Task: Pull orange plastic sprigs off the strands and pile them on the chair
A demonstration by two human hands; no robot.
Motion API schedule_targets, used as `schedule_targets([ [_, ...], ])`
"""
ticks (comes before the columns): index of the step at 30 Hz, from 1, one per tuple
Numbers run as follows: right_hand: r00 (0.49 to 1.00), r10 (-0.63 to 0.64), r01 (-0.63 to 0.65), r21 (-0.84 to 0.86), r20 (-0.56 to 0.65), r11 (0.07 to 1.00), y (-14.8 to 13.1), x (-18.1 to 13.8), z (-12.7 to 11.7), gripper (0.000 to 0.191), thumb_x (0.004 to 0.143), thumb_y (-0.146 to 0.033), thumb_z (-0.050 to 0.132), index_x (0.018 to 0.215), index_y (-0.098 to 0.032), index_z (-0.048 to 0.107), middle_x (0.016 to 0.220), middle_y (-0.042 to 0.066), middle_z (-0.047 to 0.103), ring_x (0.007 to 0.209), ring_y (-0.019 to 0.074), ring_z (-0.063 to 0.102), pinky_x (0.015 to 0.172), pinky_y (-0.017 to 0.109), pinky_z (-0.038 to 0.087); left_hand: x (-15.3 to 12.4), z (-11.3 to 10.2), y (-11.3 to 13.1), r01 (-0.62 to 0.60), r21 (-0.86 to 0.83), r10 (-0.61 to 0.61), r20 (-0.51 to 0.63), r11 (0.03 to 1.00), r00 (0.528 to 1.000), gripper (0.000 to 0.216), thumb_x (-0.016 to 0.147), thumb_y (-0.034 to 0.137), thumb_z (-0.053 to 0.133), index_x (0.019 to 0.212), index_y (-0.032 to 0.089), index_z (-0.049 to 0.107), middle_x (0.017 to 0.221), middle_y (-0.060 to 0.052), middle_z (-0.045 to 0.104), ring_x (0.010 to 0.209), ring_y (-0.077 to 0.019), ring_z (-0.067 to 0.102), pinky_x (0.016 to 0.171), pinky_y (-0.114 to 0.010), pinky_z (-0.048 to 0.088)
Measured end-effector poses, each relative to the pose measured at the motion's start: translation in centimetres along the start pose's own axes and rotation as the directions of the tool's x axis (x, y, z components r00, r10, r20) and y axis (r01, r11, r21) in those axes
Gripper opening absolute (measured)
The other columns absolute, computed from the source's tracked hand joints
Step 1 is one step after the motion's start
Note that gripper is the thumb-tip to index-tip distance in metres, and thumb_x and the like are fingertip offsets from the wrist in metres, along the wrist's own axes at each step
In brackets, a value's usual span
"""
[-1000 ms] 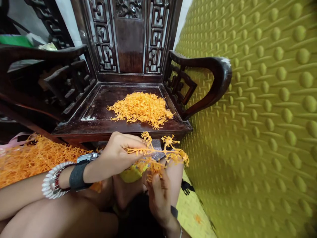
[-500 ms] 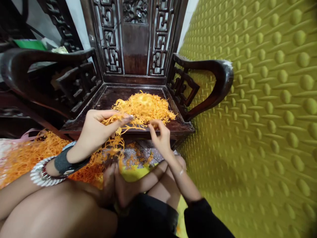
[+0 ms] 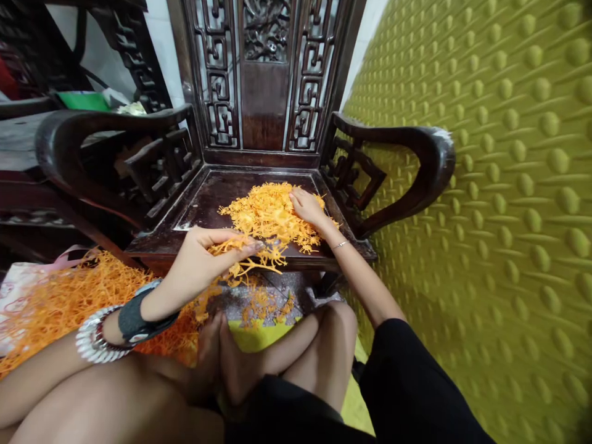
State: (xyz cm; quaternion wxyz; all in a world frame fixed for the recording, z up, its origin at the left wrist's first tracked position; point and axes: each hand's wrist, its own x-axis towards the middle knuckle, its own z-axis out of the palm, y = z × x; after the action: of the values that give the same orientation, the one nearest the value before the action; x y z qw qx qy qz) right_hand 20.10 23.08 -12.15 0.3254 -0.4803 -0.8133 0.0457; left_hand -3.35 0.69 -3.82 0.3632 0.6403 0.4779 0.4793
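Note:
My left hand (image 3: 210, 262) is closed, pinching branched orange plastic sprigs (image 3: 259, 266) between thumb and fingers, just over the front edge of the chair seat. Behind it, a heap of small yellow-orange branched pieces (image 3: 266, 206) lies on the dark wooden seat (image 3: 208, 191). Reaching to the right side of this heap, my right hand (image 3: 307, 206) has its fingers curled together against the pieces. What its fingertips hold, if anything, is hidden.
A large tangle of orange strands (image 3: 92, 290) spills from a white bag (image 3: 16, 277) at the left. Scattered bits (image 3: 263, 305) lie on the floor below the seat. Carved armrests (image 3: 416, 148) flank the seat, and a yellow-green studded mat (image 3: 499, 234) stands at the right.
My right hand has moved forward from the front of the seat onto the right side of the heap. My left hand keeps its pinch on the sprigs. The whole view has shifted slightly.

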Motion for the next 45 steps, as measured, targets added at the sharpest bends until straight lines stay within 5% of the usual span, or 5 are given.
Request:
schedule_targets([
  [12,0.901,0.122,0.076,0.426,-0.417,0.901,-5.6,-3.6,-5.6,0.056,0.092,-0.061,0.028,0.071,-0.019,0.059,0.08,0.007,0.065,0.082,0.0174,0.062,0.084,0.034,0.045,0.1,0.6,-0.3,0.122,-0.225,-0.13,-0.022,0.967,0.991,0.023,0.07,0.04,0.076,0.078,0.019,0.077,0.073,-0.003,0.071,0.043,-0.004,0.04,0.037,-0.016,0.029],
  [23,0.955,-0.194,-0.012,0.681,0.225,0.732,-15.9,-13.5,-7.4,0.03,0.092,-0.043,0.049,0.078,-0.018,0.057,0.066,-0.002,0.056,0.06,0.0097,0.051,0.06,0.024,0.041,0.0,1.2,-0.2,0.041,-0.085,-0.035,0.071,0.996,0.997,0.027,0.073,0.041,0.073,0.081,0.016,0.076,0.067,-0.003,0.068,0.043,-0.0044,0.038,0.04,-0.017,0.028],
  [37,0.996,0.092,-0.07,0.762,0.013,0.644,-20.1,-22.2,-4.8,0.037,0.095,-0.037,0.043,0.062,-0.019,0.045,0.055,-0.003,0.042,0.05,0.0086,0.037,0.049,0.025,0.03,-0.6,0.0,0.6,-0.234,-0.024,0.219,-0.267,0.972,0.938,0.001,0.071,0.021,0.073,0.071,0.02,0.074,0.07,0.001,0.071,0.052,-0.0064,0.052,0.045,-0.021,0.037],
  [40,0.988,0.153,-0.102,0.809,0.015,0.579,-19.6,-25.8,-3.0,0.038,0.095,-0.041,0.04,0.065,-0.019,0.049,0.056,-0.001,0.049,0.052,0.0106,0.045,0.049,0.025,0.034,-0.1,-1.1,0.6,-0.307,-0.042,0.237,-0.54,0.951,0.808,0.011,0.079,0.024,0.069,0.089,0.025,0.074,0.081,0.007,0.071,0.051,-0.0021,0.045,0.045,-0.022,0.029],
  [45,0.919,0.351,-0.212,0.528,-0.178,0.823,-12.8,-21.0,-4.1,0.02,0.094,-0.031,0.044,0.095,-0.02,0.061,0.081,0.004,0.064,0.077,0.0166,0.059,0.076,0.03,0.045,-0.3,0.4,0.9,-0.243,-0.045,0.217,-0.315,0.969,0.924,0.01,0.074,0.028,0.074,0.083,0.023,0.075,0.07,0.004,0.069,0.056,-0.0061,0.052,0.045,-0.021,0.033],
])
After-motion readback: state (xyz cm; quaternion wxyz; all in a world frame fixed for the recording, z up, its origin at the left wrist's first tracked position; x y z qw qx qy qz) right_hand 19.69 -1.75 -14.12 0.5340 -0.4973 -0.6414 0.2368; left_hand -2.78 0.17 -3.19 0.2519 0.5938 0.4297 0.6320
